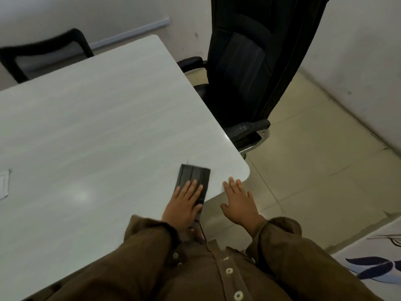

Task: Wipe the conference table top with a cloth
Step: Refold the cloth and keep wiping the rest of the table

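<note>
We're pressing the folded cloth (pixel 193 174) flat under straight left fingers (pixel 193 186), right fingers (pixel 232 184) resting open just beside on the counter (pixel 97 127) corner, and most of the top beyond them, we're judging, is awaiting wiping.

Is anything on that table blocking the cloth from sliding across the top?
Nothing visible does. The left hand presses flat on the cloth near the table corner, and the top ahead shows only an inset panel at the picture's left edge. The right hand rests beside the cloth.
</note>
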